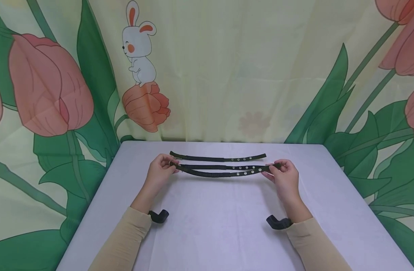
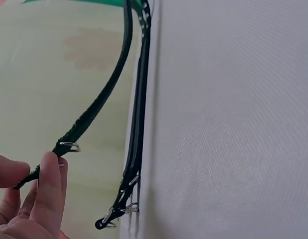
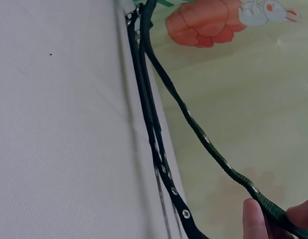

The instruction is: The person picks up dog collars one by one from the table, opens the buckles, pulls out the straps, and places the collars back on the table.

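A dark green-black collar point(image 1: 210, 174), with metal eyelets along one half, hangs in a shallow sag between both hands above the table. My left hand point(image 1: 159, 170) pinches its left end between thumb and fingers, beside a metal ring point(image 2: 70, 145). The eyelet end is pinched by my right hand point(image 1: 285, 176). Two similar collars lie on the table roughly parallel behind it: a middle collar point(image 1: 207, 166) and a far collar point(image 1: 208, 159). In the left wrist view, metal rings show at their left ends.
A white cloth covers the table point(image 1: 210, 226). Behind its far edge hangs a curtain point(image 1: 227, 75) printed with tulips and a rabbit. Black wrist-worn pieces, a left one point(image 1: 160, 216) and a right one point(image 1: 278, 223), stick out inward from the sleeves.
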Motion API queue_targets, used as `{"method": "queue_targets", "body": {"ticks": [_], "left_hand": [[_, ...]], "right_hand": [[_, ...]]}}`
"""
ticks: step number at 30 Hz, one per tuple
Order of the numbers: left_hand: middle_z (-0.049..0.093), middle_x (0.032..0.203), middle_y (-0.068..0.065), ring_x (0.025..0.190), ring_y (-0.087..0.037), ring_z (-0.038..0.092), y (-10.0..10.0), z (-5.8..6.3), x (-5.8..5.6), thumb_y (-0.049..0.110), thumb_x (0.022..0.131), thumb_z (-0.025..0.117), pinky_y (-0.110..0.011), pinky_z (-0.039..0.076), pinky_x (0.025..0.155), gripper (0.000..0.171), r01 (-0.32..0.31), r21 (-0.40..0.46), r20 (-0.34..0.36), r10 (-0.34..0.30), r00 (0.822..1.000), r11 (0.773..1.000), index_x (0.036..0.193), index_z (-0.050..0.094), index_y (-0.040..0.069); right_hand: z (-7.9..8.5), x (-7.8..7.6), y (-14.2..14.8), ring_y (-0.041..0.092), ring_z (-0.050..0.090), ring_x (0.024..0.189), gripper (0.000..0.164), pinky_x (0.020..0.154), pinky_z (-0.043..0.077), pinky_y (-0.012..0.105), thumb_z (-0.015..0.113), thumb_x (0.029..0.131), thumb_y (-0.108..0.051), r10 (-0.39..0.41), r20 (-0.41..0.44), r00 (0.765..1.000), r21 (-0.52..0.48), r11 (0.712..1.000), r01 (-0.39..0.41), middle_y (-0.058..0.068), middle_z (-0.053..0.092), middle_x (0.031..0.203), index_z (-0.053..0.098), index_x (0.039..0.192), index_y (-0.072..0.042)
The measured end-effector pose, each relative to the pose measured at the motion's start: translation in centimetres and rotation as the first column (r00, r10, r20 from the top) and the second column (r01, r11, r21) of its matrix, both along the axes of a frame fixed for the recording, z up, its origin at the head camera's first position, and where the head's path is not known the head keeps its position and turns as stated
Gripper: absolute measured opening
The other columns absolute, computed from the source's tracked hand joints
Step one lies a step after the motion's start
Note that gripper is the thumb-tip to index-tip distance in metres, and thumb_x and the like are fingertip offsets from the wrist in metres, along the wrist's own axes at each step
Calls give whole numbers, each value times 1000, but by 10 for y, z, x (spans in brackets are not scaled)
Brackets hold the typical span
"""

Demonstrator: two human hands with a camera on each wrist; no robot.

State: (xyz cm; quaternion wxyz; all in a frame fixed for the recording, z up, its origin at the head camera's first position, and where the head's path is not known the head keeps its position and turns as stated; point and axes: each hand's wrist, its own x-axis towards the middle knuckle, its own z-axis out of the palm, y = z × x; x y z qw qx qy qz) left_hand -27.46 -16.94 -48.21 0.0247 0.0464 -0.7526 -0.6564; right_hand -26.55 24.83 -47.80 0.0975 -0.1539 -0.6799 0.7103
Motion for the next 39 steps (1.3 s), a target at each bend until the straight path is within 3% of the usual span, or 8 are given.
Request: {"method": "queue_targets", "body": {"ticks": [10,17,24,30,39], "left_hand": [[73,127,-25,111,-22,74,-5,-7,-4,-12,99,58,-25,65,85,32,11,-3,0,-11,1000,1000,130,59,-4],[74,129,-24,107,-18,73,-9,-11,-5,-13,99,59,-27,64,89,36,12,-33,34,-11,999,999,134,62,-6],[73,126,-27,97,-15,71,-13,-14,-6,-13,96,64,-31,65,88,34,-11,-50,37,13,999,999,130,65,-7],[73,127,-29,96,-17,72,-13,-14,-5,-13,94,67,-29,65,86,33,-17,-56,35,19,999,998,126,66,-4],[74,126,-28,96,-15,74,-19,-23,-9,-14,98,63,-35,66,89,34,-29,-76,58,33,998,997,130,63,-3]], "right_hand": [[-3,-1,4,15,75,104,24,85,66,31,63,104,4,0,9,1000,21,1000,0,13,74,121,53,115,-14],[-6,-2,9,9,78,95,24,85,66,32,66,102,5,23,53,998,7,1000,-23,7,80,114,52,117,-8],[-8,-4,13,9,79,95,22,85,66,30,66,104,0,43,100,994,44,998,-48,8,81,118,53,119,-8],[-10,-6,15,7,78,92,28,84,66,29,66,104,1,60,114,992,61,996,-68,2,82,111,52,128,-2],[-15,-7,15,7,77,93,26,89,66,32,65,104,2,82,134,988,79,993,-93,12,80,123,53,127,-2]]}}
